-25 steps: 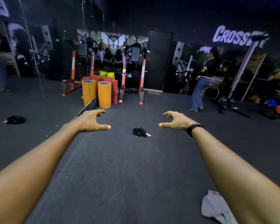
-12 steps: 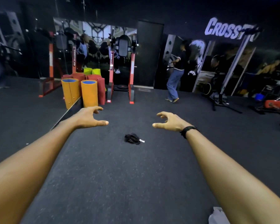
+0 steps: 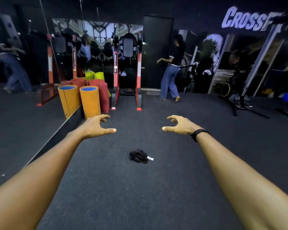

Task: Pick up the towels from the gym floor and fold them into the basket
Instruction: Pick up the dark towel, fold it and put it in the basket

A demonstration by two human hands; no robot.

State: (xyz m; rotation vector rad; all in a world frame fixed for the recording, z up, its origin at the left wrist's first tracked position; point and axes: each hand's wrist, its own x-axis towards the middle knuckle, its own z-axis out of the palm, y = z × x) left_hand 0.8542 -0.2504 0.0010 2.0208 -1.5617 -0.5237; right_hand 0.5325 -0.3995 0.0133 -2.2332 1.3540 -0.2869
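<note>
Change since the earlier frames: the black towel (image 3: 138, 156) sits lower in view and larger than a second ago, now nearer than both hands instead of level with them. The grey cloth that showed at the bottom right edge of the floor a second ago has dropped out of frame. The person in blue trousers (image 3: 170, 70) has walked from the right side toward the black door.

Reading: the wearer is closing on the towel, so the pick-up is about to start but nothing is held yet.

Left hand (image 3: 96, 125): grip apart, fingers curled loosely like a claw, thumb out, holding nothing, in the air above the floor (image 3: 156, 196). Right hand (image 3: 179, 124): same pose, grip apart and empty, a black wristband (image 3: 199, 134) on the wrist.

Towel position: crumpled in a small heap with a white tag showing, on the middle of the floor, between the two forearms, well apart from both hands.

Counts:
- Towels in view: one.
- Basket: none in view.
- Orange rolled mats (image 3: 90, 102): two, though the left one may be a mirror image; red rolls behind, number unclear.
- Red rack (image 3: 126, 77) uprights against the far wall: two.
- Other people: one, plus reflections in the mirror along the left edge.
</note>
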